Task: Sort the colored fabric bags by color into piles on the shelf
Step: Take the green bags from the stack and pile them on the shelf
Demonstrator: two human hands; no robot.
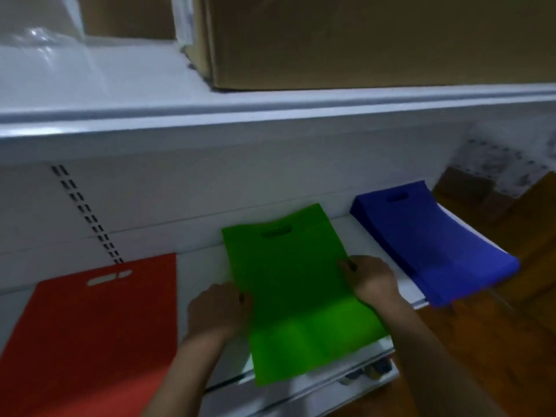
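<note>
Overhang worried me: both hands' fingers, left and right, pinched the green bag; released unevenly, I feared it sliding off the shelf.

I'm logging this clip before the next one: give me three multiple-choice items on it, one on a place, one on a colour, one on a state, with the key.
1. Where does the green bag lie?
A. between the red bag and the blue pile
B. left of the red bag
C. on the upper shelf

2. What colour is the pile at the right end of the shelf?
A. red
B. yellow
C. blue

3. What are the hands doing?
A. both hang idle
B. each holds a side edge of the green bag
C. one lifts the cardboard box

Key: 1 A, red lies to its left and blue to its right; 2 C, the rightmost stack is blue; 3 B, the left hand and right hand grip the bag's opposite edges.
</note>
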